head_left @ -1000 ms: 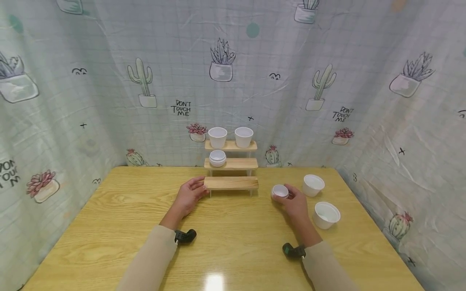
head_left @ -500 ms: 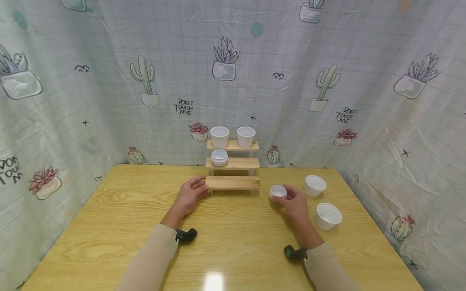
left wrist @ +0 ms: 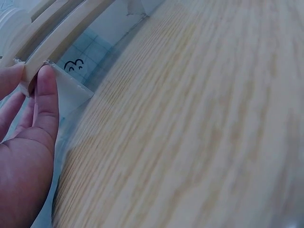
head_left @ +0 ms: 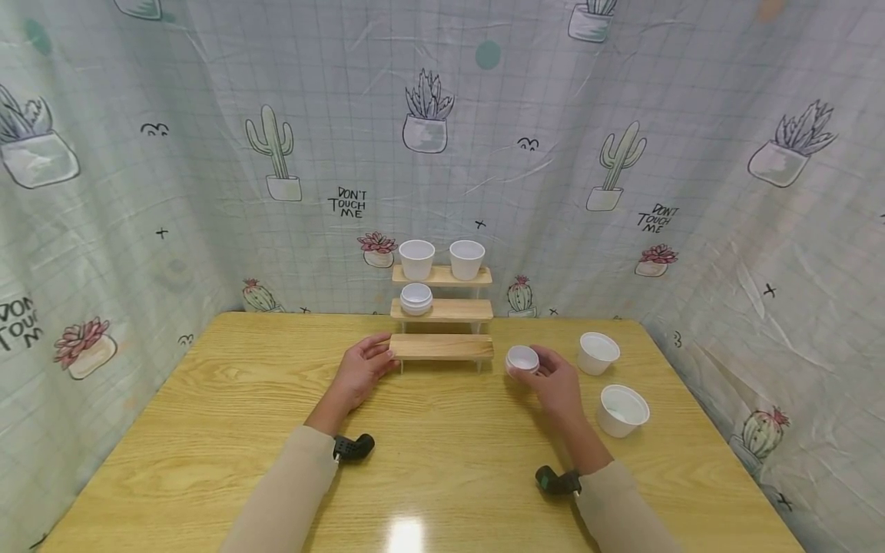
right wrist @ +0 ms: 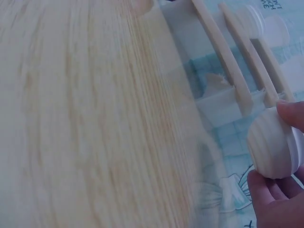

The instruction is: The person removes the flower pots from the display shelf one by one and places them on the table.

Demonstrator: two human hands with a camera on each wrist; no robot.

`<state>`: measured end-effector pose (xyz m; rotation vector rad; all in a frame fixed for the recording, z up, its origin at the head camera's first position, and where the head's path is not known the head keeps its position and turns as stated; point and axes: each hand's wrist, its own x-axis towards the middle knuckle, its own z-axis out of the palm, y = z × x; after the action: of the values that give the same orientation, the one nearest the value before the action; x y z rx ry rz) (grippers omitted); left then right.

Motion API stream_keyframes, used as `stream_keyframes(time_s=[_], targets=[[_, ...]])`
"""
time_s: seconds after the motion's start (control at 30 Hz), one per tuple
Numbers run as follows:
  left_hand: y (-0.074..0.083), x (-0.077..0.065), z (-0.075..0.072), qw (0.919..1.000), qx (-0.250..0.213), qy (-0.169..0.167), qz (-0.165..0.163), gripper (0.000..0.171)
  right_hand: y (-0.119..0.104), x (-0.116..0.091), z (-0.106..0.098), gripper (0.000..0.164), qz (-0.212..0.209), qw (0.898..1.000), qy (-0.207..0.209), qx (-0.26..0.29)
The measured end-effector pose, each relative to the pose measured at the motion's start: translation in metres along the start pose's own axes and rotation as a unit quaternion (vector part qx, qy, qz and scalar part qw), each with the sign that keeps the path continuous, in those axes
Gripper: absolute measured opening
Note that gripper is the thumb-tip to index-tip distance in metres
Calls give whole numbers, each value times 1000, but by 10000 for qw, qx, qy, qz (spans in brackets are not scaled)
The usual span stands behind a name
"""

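At the left end of the three-step wooden shelf rack (head_left: 442,347), my left hand (head_left: 361,374) pinches the lowest plank (left wrist: 66,35), thumb on one side and fingers on the other. My right hand (head_left: 558,382) holds a small white ridged cup (head_left: 522,359) between thumb and fingers, just right of the rack. In the right wrist view that cup (right wrist: 271,145) shows its ribbed side. A similar ridged cup (head_left: 416,299) sits at the left of the middle step. Two taller white cups, a left one (head_left: 417,261) and a right one (head_left: 467,261), stand on the top step.
Right of my right hand, two white plastic tubs stand on the wooden table (head_left: 429,461): a rear tub (head_left: 598,355) and a front tub (head_left: 622,412). A cactus-print curtain (head_left: 318,138) hangs behind and along both sides of the table.
My right hand has carried the small ridged cup a little to the left, closer to the rack. The left hand stays on the lowest plank. The head view has shifted slightly.
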<state>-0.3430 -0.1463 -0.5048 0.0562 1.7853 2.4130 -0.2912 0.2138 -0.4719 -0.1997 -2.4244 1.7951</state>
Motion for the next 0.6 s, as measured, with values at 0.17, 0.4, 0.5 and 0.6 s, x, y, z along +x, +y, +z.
stream_keyframes(time_s=[0.17,0.4,0.5,0.6], targets=[[0,1,-1,10000,19,3,17,52,-1,2,2,69,-109,9999,-26,98],[-1,1,-3,10000,70,-28,-21,51,-3,2,6,71,-296,9995,-67,79],[-1,0,-2,10000,38,-61,-5,52,-5,1,8,69,-347,9993,-96,107],[-1,0,-2,9999,-29,-89,51,52,-9,0,9,69,-380,9988,-128,268]])
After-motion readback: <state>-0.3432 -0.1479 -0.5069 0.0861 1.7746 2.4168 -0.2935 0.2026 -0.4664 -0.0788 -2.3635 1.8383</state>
